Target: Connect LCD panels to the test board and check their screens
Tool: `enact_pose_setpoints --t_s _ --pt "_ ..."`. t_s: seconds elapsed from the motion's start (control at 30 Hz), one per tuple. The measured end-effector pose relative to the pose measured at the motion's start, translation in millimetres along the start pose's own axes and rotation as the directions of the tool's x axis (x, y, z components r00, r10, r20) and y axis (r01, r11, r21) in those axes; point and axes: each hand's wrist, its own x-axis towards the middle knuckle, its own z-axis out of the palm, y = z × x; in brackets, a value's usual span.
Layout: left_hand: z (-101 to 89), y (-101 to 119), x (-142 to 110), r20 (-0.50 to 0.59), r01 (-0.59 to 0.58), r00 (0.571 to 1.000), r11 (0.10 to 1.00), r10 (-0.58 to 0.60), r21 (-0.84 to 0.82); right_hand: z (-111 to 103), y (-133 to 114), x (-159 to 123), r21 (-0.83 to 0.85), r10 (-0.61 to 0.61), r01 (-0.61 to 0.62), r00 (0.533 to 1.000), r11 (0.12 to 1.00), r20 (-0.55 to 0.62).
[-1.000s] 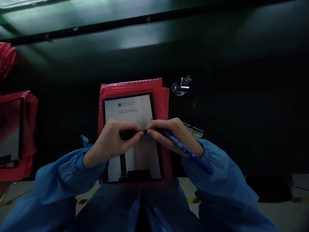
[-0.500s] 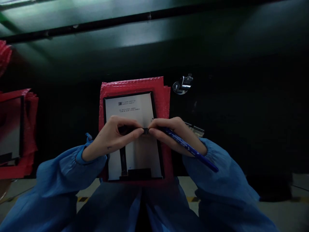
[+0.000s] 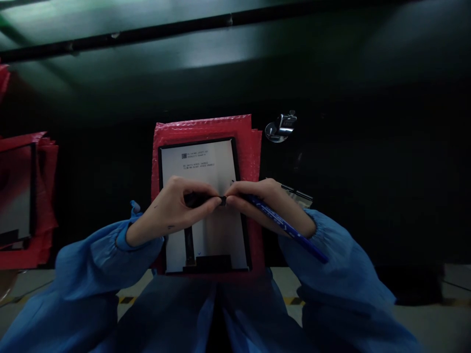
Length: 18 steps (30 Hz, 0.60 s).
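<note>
Pinching an apparent flex cable, left hand and right hand seemingly adjust it; the next move needs light, steady fingertips.

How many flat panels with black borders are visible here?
2. One panel lies under the left hand and right hand, on red bubble bags; another panel, cut by the left picture edge, lies on a red stack. Others may be hidden.

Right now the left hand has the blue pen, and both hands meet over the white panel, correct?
Not quite: in the head view the right hand has the blue pen, not the left hand; both do meet over the white panel.
</note>
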Motion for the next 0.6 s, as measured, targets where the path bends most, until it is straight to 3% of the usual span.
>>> enact_pose_setpoints --t_s 0.27,0.43,0.53,0.6 --pt "3.4 -5 -3 0.022 -0.03 0.999 0.999 0.029 0.039 0 -1 -1 -0.037 0.001 0.0 1.0 0.999 0.028" --pt "4.3 -4 -1 0.055 -0.064 0.997 0.991 0.058 0.116 14 -3 2 -0.052 -0.006 0.0 0.992 0.999 -0.123" --pt "-8.7 4 -10 -0.036 -0.068 0.996 0.929 0.087 0.365 13 -8 -1 -0.14 -0.023 -0.007 0.978 0.99 -0.209" --pt "-20.1 9 -26 -0.156 0.009 0.985 0.875 0.076 0.485 4 -13 -13 -0.213 -0.042 -0.028 0.947 0.977 -0.318"
